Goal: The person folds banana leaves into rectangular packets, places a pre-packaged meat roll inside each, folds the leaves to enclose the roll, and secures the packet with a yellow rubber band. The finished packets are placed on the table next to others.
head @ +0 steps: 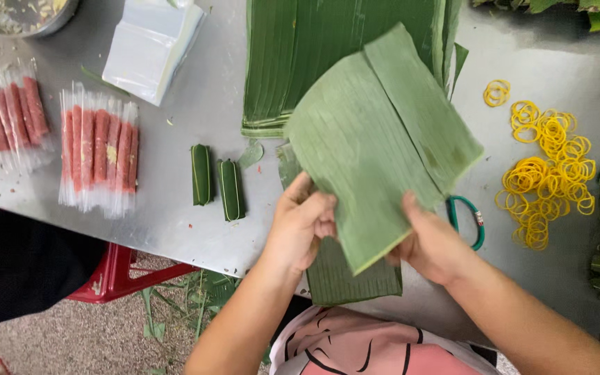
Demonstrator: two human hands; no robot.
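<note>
In the head view, your left hand (301,223) and right hand (433,244) each pinch the near edge of a cut banana leaf sheet (376,139), fingers closed on it with thumbs on top; the sheet is lifted off the steel table (196,132), tilted away from you, above a strip of leaf (345,274) lying at the table edge. A lengthwise split already shows in the upper part of the sheet — if you pull your hands apart or twist them, the tear will likely run along the ribs and spoil the piece. The grip sits only at the near edge, so the far end may sag or fold over. The strip below overhangs the table edge and could slide to the floor if your wrists brush it. The green-handled scissors (468,219) lie just beside your right hand; a careless sweep could catch them. Packages: two rows of pink meat sticks in clear plastic sleeves (97,149) lie at the left, a stack of empty clear bags (148,45) at the top left, two small leaf-wrapped bundles (217,184) near the centre, more bundles stacked at the right edge, and loose yellow rubber bands (546,167) between. A stack of dark leaves (300,55) lies behind the sheet. No labels or signs are visible.
</note>
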